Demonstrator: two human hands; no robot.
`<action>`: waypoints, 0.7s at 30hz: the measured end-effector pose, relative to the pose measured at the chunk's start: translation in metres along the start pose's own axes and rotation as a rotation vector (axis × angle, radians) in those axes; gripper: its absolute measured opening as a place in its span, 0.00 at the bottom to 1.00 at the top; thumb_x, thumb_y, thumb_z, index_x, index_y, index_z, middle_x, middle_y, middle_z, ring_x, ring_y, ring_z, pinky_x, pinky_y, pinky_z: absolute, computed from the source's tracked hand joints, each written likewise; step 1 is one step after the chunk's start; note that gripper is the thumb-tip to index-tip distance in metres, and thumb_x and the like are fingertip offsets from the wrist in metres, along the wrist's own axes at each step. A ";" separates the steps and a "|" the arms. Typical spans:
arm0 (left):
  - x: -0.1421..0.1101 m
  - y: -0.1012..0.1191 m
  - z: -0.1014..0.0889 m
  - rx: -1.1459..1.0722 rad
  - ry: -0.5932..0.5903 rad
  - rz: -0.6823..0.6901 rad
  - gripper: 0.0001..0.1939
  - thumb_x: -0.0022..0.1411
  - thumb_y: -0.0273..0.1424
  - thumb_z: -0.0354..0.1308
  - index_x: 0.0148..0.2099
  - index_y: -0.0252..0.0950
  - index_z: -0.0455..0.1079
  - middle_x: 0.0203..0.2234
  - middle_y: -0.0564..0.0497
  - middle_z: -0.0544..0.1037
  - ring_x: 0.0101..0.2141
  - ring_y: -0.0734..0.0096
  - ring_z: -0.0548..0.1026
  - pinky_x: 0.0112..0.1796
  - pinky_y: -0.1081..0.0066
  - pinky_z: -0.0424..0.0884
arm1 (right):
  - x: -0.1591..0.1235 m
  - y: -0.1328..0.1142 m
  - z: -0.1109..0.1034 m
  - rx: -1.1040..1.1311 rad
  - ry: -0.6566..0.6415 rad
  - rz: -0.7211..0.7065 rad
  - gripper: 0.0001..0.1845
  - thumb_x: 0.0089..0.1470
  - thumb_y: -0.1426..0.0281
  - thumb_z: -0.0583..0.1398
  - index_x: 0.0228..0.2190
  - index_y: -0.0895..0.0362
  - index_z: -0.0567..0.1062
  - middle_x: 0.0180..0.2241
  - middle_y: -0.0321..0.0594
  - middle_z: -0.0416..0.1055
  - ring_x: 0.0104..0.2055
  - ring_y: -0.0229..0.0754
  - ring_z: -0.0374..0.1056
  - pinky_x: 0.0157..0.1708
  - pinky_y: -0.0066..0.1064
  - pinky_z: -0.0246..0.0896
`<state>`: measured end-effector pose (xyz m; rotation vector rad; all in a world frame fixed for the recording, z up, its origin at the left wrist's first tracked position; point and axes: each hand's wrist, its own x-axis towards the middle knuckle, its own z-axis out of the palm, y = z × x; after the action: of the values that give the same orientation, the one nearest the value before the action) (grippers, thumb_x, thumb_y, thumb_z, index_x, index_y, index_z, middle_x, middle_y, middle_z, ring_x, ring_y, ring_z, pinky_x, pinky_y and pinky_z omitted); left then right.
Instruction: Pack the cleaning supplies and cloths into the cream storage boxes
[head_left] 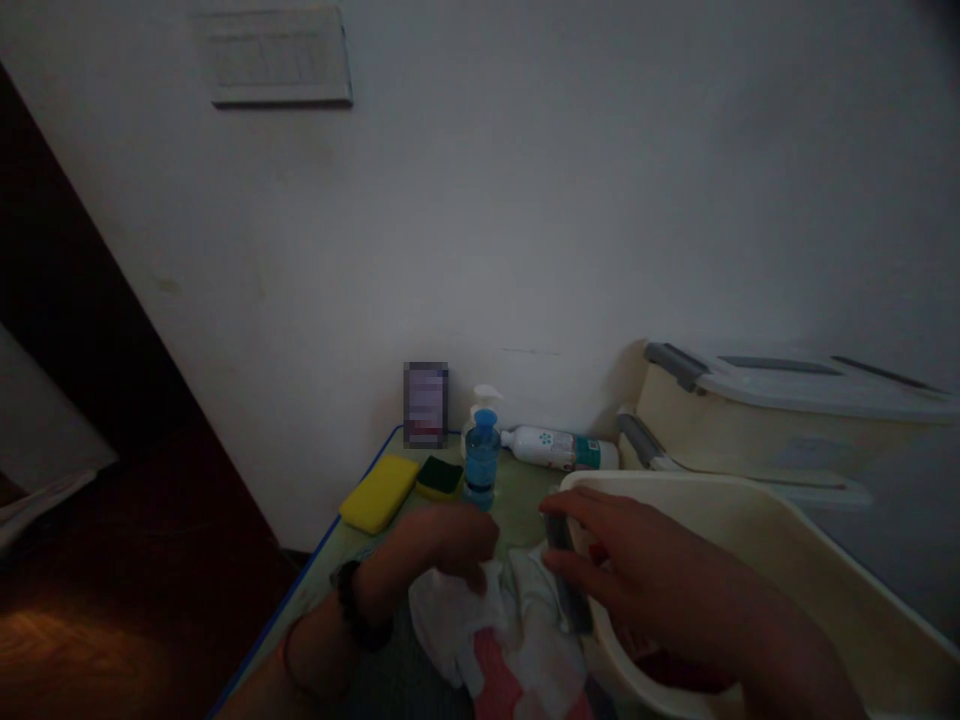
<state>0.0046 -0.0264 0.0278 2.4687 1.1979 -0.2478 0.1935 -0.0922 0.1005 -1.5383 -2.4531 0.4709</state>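
Note:
My left hand [461,540], a dark beaded bracelet at its wrist, is closed on a white cloth with pink patches [495,670]. The cloth lies crumpled against the near side of a cream plastic storage bin [667,482]. Fingers of my right hand [615,545] curl over the bin's rim at its grey handle [571,590]. Part of the bin's inside is hidden behind my right forearm; some dark red material [682,668] shows at the bottom.
On the green table surface [525,490] stand a blue pump bottle [481,465] and a pixelated upright box [425,405]. A yellow sponge [380,493], a green-topped sponge [439,478] and a white bottle [559,448] lie nearby. Lidded boxes [757,420] are stacked against the wall.

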 end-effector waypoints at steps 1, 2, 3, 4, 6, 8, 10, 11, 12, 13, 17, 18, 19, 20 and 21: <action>-0.005 -0.002 -0.007 -0.010 0.018 0.013 0.06 0.46 0.29 0.64 0.29 0.36 0.70 0.23 0.51 0.74 0.26 0.63 0.73 0.24 0.71 0.64 | 0.000 0.000 0.000 -0.001 0.004 -0.009 0.20 0.56 0.61 0.54 0.48 0.55 0.72 0.44 0.46 0.73 0.43 0.51 0.70 0.43 0.43 0.64; -0.010 -0.004 -0.015 -0.024 0.038 0.031 0.06 0.49 0.29 0.61 0.32 0.37 0.70 0.27 0.51 0.75 0.28 0.63 0.73 0.25 0.71 0.64 | 0.000 0.000 0.000 -0.002 0.008 -0.014 0.19 0.56 0.62 0.54 0.47 0.55 0.72 0.43 0.46 0.73 0.42 0.50 0.70 0.43 0.44 0.64; -0.015 -0.006 -0.022 -0.054 0.059 0.064 0.06 0.51 0.29 0.59 0.34 0.37 0.69 0.28 0.51 0.75 0.29 0.64 0.72 0.26 0.72 0.63 | 0.000 0.000 0.000 -0.004 0.014 -0.015 0.19 0.56 0.62 0.54 0.46 0.55 0.73 0.43 0.46 0.74 0.42 0.50 0.70 0.43 0.44 0.64; -0.020 -0.009 -0.029 -0.100 0.076 0.073 0.07 0.51 0.29 0.58 0.36 0.37 0.68 0.29 0.51 0.74 0.30 0.66 0.72 0.27 0.73 0.63 | 0.000 -0.001 0.000 -0.004 0.016 -0.013 0.18 0.56 0.62 0.53 0.45 0.55 0.73 0.42 0.46 0.74 0.42 0.50 0.70 0.42 0.44 0.64; -0.025 -0.013 -0.037 -0.176 0.098 0.079 0.10 0.51 0.29 0.57 0.39 0.37 0.67 0.30 0.52 0.74 0.30 0.68 0.71 0.26 0.74 0.62 | 0.000 0.000 0.001 -0.002 0.008 -0.009 0.17 0.56 0.62 0.53 0.44 0.55 0.74 0.42 0.46 0.74 0.41 0.50 0.71 0.41 0.44 0.65; -0.026 -0.017 -0.039 -0.231 0.102 0.093 0.14 0.52 0.30 0.57 0.43 0.36 0.65 0.32 0.52 0.73 0.31 0.68 0.71 0.28 0.74 0.63 | 0.001 0.001 0.001 0.006 0.002 -0.012 0.17 0.56 0.62 0.54 0.44 0.55 0.74 0.42 0.45 0.74 0.42 0.50 0.71 0.41 0.42 0.65; -0.023 -0.020 -0.037 -0.262 0.113 0.110 0.18 0.52 0.32 0.59 0.46 0.37 0.63 0.33 0.51 0.74 0.32 0.68 0.71 0.31 0.73 0.64 | 0.002 0.004 0.003 0.010 -0.012 -0.006 0.17 0.56 0.62 0.54 0.44 0.54 0.73 0.42 0.45 0.74 0.42 0.50 0.71 0.41 0.41 0.65; -0.021 -0.021 -0.036 -0.277 0.127 0.109 0.21 0.52 0.32 0.60 0.48 0.37 0.62 0.35 0.51 0.74 0.33 0.68 0.71 0.32 0.72 0.65 | 0.002 0.005 0.003 0.008 -0.017 0.001 0.17 0.56 0.62 0.54 0.44 0.54 0.73 0.42 0.45 0.74 0.41 0.50 0.71 0.41 0.41 0.65; -0.019 -0.023 -0.036 -0.293 0.145 0.103 0.23 0.51 0.32 0.60 0.50 0.37 0.61 0.36 0.50 0.74 0.33 0.68 0.71 0.32 0.72 0.65 | 0.003 0.006 0.004 0.005 -0.024 0.007 0.17 0.56 0.62 0.54 0.45 0.53 0.73 0.42 0.45 0.74 0.42 0.50 0.71 0.41 0.42 0.65; -0.018 -0.024 -0.036 -0.310 0.167 0.097 0.24 0.51 0.31 0.61 0.50 0.36 0.61 0.38 0.49 0.74 0.34 0.68 0.71 0.33 0.71 0.65 | 0.003 0.006 0.004 0.003 -0.029 0.009 0.18 0.56 0.61 0.54 0.45 0.53 0.73 0.43 0.45 0.74 0.42 0.50 0.71 0.41 0.42 0.65; -0.025 -0.032 -0.041 -0.328 0.224 0.099 0.18 0.55 0.33 0.58 0.48 0.35 0.63 0.39 0.48 0.74 0.36 0.68 0.72 0.35 0.72 0.66 | 0.005 0.003 0.006 -0.015 -0.034 0.000 0.18 0.56 0.61 0.54 0.46 0.54 0.73 0.43 0.46 0.73 0.42 0.50 0.70 0.42 0.43 0.64; -0.028 -0.035 -0.042 -0.299 0.237 0.085 0.14 0.55 0.33 0.57 0.45 0.36 0.65 0.37 0.49 0.75 0.35 0.69 0.72 0.34 0.72 0.66 | 0.005 0.003 0.006 -0.017 -0.031 -0.002 0.18 0.56 0.62 0.54 0.45 0.54 0.73 0.42 0.45 0.74 0.41 0.50 0.71 0.42 0.43 0.65; -0.031 -0.037 -0.044 -0.266 0.253 0.062 0.11 0.56 0.34 0.57 0.41 0.36 0.66 0.34 0.51 0.75 0.33 0.70 0.72 0.32 0.73 0.65 | 0.005 0.002 0.006 -0.018 -0.026 -0.003 0.17 0.56 0.62 0.54 0.44 0.54 0.74 0.42 0.45 0.74 0.41 0.50 0.71 0.42 0.43 0.65; -0.032 -0.038 -0.045 -0.235 0.277 0.029 0.09 0.56 0.34 0.56 0.38 0.35 0.66 0.30 0.51 0.74 0.31 0.70 0.71 0.31 0.73 0.64 | 0.005 0.003 0.007 -0.015 -0.021 -0.005 0.17 0.56 0.62 0.54 0.44 0.53 0.74 0.42 0.45 0.74 0.41 0.50 0.71 0.42 0.43 0.65; -0.033 -0.040 -0.045 -0.210 0.312 -0.011 0.08 0.56 0.35 0.55 0.36 0.35 0.66 0.28 0.52 0.73 0.29 0.70 0.71 0.29 0.72 0.63 | 0.005 0.004 0.007 -0.009 -0.019 -0.010 0.17 0.56 0.62 0.54 0.44 0.53 0.74 0.43 0.45 0.74 0.43 0.50 0.71 0.43 0.43 0.65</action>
<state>-0.0474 -0.0088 0.0691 2.3727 1.2848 0.2584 0.1925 -0.0868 0.0924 -1.5315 -2.4789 0.4757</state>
